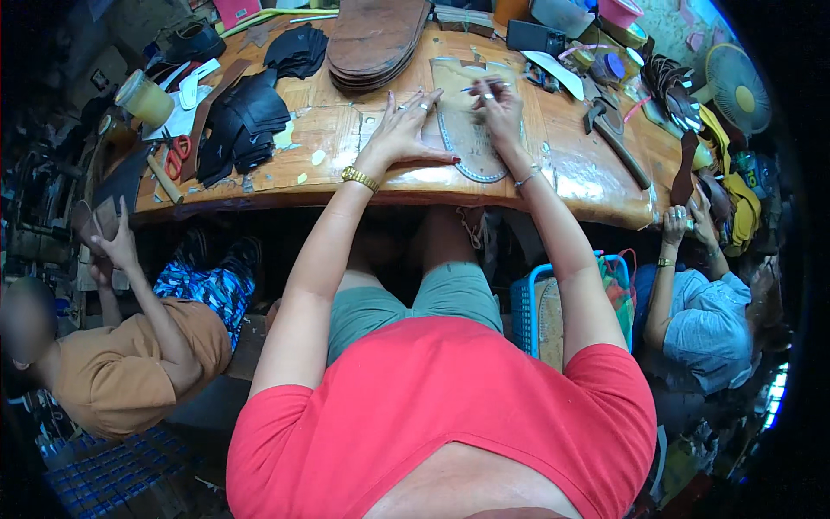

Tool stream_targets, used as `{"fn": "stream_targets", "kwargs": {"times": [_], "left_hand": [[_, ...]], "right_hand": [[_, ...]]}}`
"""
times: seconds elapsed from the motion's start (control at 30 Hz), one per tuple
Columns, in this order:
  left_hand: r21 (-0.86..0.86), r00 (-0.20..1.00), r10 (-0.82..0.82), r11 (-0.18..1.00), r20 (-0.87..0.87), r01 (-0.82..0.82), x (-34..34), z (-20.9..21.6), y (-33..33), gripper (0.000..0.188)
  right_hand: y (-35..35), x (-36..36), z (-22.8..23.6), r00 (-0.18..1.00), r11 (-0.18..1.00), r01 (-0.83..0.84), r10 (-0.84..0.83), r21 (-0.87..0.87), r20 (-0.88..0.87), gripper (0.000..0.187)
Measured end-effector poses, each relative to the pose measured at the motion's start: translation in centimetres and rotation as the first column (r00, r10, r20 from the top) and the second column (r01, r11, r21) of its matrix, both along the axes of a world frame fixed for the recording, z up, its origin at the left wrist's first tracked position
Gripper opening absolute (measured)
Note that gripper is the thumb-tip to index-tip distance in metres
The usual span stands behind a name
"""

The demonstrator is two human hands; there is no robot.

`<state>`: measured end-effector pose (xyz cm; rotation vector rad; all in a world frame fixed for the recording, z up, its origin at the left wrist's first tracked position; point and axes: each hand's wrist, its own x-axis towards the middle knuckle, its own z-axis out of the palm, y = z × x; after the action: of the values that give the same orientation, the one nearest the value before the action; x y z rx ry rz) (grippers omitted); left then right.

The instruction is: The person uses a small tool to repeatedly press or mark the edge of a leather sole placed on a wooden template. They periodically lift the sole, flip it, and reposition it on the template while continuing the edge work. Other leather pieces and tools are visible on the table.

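Observation:
A tan, rounded-end pattern piece [474, 160] with a dotted edge lies flat on the wooden table before me. My left hand [405, 134] rests at its left side, fingers spread, the thumb reaching over the piece. Over the right part of the piece, my right hand [501, 117] pinches a slim pen [471, 89], its fingers slightly blurred. A stack of brown rounded leather pieces [376, 43] sits just beyond my left hand.
Black leather pieces [242, 125], red-handled scissors [178, 156] and a jar [143, 99] lie to the left. At right are a hammer [618, 147] and a fan [737, 89]. Co-workers sit at left [138, 363] and right [705, 324]. A blue basket [522, 316] stands by my right arm.

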<state>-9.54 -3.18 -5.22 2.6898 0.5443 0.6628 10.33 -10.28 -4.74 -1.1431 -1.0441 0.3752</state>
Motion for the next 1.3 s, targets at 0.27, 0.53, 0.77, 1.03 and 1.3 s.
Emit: {"fn": "stream_targets", "kwargs": {"times": [0.27,0.53,0.77,1.03,1.3], "left_hand": [[0.002,0.999,0.018,1.000,-0.036,-0.018,-0.2,0.4,0.0,0.123],[0.008,0.997,0.059,0.998,-0.048,-0.058,0.0,0.4,-0.1,0.124],[0.008,0.997,0.059,0.998,-0.055,-0.059,-0.1,0.5,-0.3,0.122],[-0.401,0.966,0.143,0.915,0.216,-0.046,-0.4,-0.2,1.4,0.077],[-0.165,0.816,0.575,0.800,-0.064,-0.577,4.3,1.8,0.6,0.065]], "right_hand": [[-5.0,6.0,0.0,0.813,0.872,0.489,-0.441,-0.033,0.380,0.020],[-6.2,5.2,-2.0,0.809,0.839,0.513,-0.405,-0.178,0.425,0.020],[-5.9,3.6,-2.3,0.889,0.897,0.440,-0.428,-0.046,0.163,0.027],[-9.3,5.2,-0.4,0.894,0.867,0.445,-0.416,0.223,-0.167,0.032],[-15.9,9.6,-2.3,0.818,0.801,0.509,-0.335,0.316,-0.468,0.029]]}}
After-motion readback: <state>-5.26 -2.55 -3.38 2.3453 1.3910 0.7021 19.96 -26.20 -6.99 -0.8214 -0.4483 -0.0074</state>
